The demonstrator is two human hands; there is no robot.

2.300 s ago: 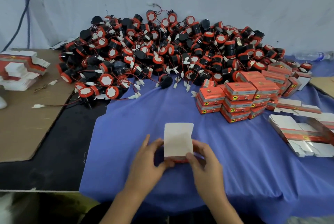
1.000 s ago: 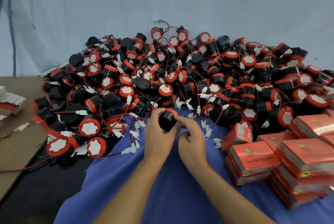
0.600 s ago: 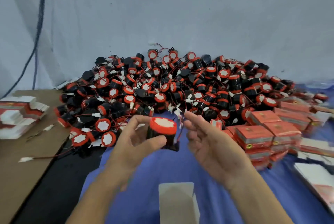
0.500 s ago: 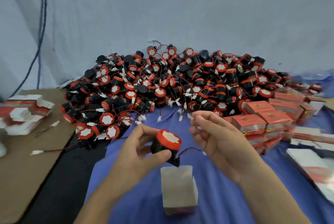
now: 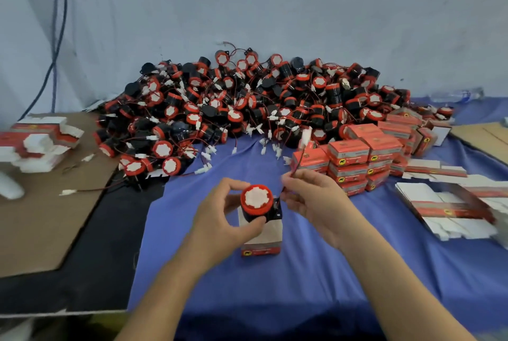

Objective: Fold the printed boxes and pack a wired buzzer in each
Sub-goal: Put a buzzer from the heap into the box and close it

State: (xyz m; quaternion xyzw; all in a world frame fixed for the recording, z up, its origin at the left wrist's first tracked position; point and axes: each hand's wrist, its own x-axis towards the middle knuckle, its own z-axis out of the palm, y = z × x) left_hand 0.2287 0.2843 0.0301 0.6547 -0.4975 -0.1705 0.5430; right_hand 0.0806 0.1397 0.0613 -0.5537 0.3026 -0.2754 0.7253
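Observation:
My left hand (image 5: 224, 219) grips a black buzzer with a red rim and white face (image 5: 256, 201) just above a folded printed box (image 5: 263, 241) that stands open on the blue cloth (image 5: 302, 280). My right hand (image 5: 313, 197) pinches the buzzer's red and black wire (image 5: 298, 164), which runs up to a white connector. The box's lower red band shows below my left hand; its opening is hidden by the buzzer.
A large heap of wired buzzers (image 5: 247, 106) fills the back of the table. Packed red boxes (image 5: 357, 159) are stacked at the right. Flat unfolded boxes lie at the far right (image 5: 450, 206) and on the brown cardboard at the left (image 5: 38, 140).
Both hands left the box, reached into the heap, and came back with one buzzer. The left hand has lowered it over the box while the right hand took hold of the wire.

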